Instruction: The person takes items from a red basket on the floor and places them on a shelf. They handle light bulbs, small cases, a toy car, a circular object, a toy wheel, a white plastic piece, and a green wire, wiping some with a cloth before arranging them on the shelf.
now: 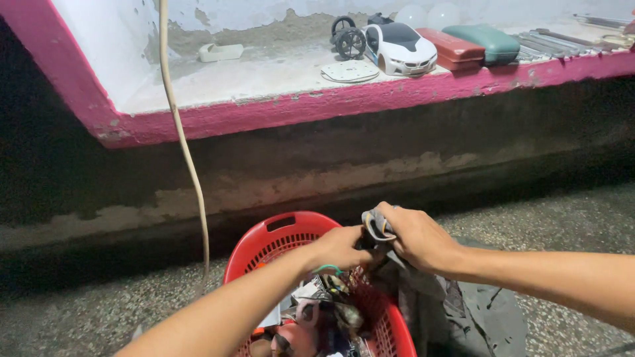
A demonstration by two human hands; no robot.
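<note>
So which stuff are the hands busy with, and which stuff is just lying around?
In use:
left hand
right hand
grey cloth, gripped by both hands
red basket full of odds and ends, right under the hands

Lying about:
white toy car on the pink ledge
loose black wheels
red case
green case
hanging cord

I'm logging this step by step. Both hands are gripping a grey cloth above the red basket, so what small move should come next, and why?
Probably lift the grey cloth a little higher. Both the left hand and right hand pinch its top, while its lower part hangs against the rim of the red basket, close to the clutter inside, where it might snag.
</note>
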